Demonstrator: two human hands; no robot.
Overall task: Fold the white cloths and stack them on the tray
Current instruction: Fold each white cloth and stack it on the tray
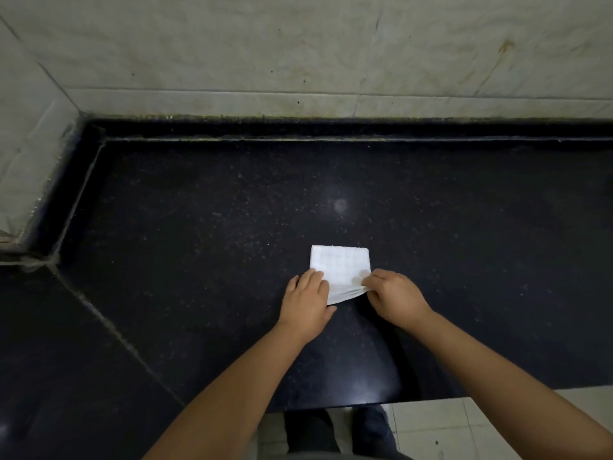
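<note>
One white cloth (pixel 340 265) is in view, and I read it as part-folded: it lies as a compact rectangle on the black counter (pixel 199 210), near the front edge and close to the middle of the frame. Its far edge looks square and flat; its near edge is raised and bunched.

Hand status:
- My left hand (pixel 306 303) rests on the cloth's near-left corner, fingers nearly straight and pressing down, not curled round the fabric.
- My right hand (pixel 394 298) pinches the near-right corner, with finger and thumb closed on a gathered tuck of cloth that is drawn toward me.

Progress assessment: I judge the fold on this cloth to be under way, possibly at a late stage, given its small size. Stacking is not yet done. No tray appears in the frame, and no other cloths appear, so I cannot tell how many are finished or how many remain.

Surroundings: a pale tiled wall (pixel 331 54) stands behind the counter and turns a corner at the left. A raised dark lip runs along the back. Pale floor tiles (pixel 481 426) show below the front edge.

Obstructions: nothing lies near the cloth. The main constraint is that the tray must be located outside this view.
</note>
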